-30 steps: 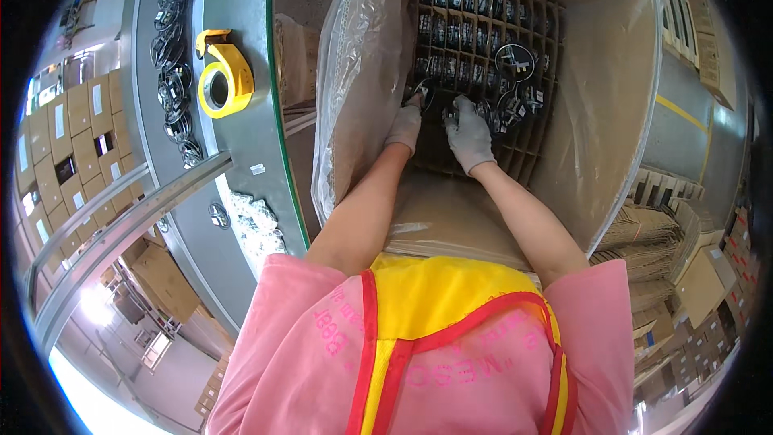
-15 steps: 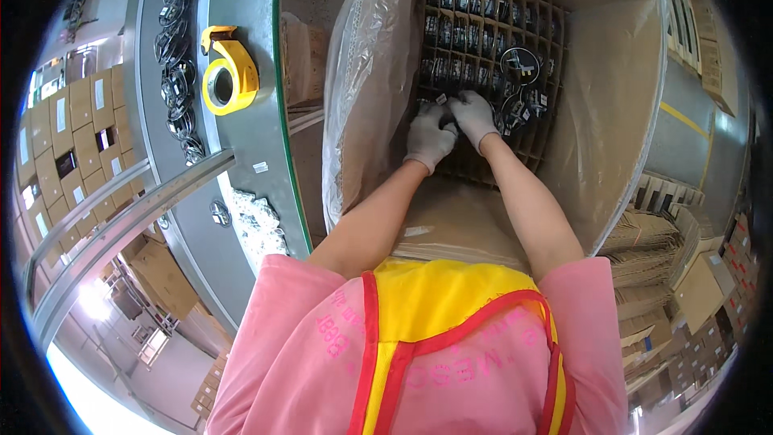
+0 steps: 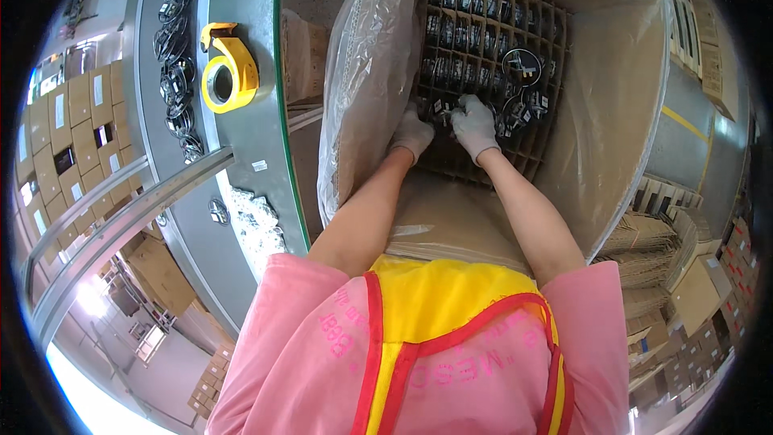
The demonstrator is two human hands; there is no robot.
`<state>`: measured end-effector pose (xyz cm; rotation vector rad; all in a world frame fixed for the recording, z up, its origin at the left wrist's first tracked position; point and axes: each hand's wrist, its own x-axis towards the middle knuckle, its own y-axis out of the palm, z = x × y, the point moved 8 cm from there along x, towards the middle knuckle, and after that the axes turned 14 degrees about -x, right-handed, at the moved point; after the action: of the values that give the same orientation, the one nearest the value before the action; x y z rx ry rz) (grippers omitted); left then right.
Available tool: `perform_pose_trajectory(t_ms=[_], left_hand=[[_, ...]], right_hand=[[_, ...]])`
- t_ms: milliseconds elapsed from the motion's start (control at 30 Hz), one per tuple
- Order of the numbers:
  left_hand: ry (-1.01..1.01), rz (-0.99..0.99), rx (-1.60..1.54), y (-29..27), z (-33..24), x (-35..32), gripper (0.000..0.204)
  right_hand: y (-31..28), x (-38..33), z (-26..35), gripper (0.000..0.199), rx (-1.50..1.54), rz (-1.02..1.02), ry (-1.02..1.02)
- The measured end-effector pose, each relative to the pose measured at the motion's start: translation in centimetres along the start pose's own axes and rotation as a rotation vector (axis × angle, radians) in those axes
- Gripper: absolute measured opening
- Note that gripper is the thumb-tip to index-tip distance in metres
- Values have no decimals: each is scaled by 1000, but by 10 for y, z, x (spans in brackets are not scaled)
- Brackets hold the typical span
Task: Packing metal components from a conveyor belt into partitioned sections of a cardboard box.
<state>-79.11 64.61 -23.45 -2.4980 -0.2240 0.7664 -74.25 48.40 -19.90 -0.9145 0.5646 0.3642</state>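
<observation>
Both my hands wear pale gloves and reach into a large cardboard box [image 3: 609, 113] with a cardboard divider grid [image 3: 501, 42] inside. Dark coiled cables [image 3: 451, 72] with white tags stand in several rows of cells. At the front row's left end, my left hand [image 3: 413, 134] is closed low beside the box's left wall, its fingertips hidden. My right hand [image 3: 475, 127] bends its fingers round the edge of a tagged dark coil [image 3: 443, 109] lying between the hands. To its right, several loose cable coils [image 3: 522, 105] lie on top of the dividers.
Clear plastic lining [image 3: 366, 72] drapes over the box's left side. A grey conveyor table [image 3: 254, 141] on the left carries a yellow tape dispenser [image 3: 233, 72], a line of cable coils [image 3: 175, 72] and small plastic packets [image 3: 256, 221]. Flattened cartons [image 3: 636, 246] are stacked at the right.
My left hand has moved left, away from my right hand, toward the box's left wall. My right hand has shifted only slightly, and the tagged coil now shows between them.
</observation>
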Motion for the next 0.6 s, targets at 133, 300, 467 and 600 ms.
perform_pose_trajectory(t_ms=[133, 300, 467, 600], left_hand=[[-84, 68, -303, -1, -11, -6, 52], [-279, 58, -243, -20, -39, -19, 57], [-347, 4, -48, -14, -9, -20, 46], [-128, -51, -35, -13, -1, -21, 40]], right_hand=[[-6, 26, -7, 34, 44, -119, 93], [-51, 29, 22, 32, 80, -328, 1], [-38, 19, 30, 32, -171, -36, -130], [3, 16, 27, 38, -372, 208, -211]])
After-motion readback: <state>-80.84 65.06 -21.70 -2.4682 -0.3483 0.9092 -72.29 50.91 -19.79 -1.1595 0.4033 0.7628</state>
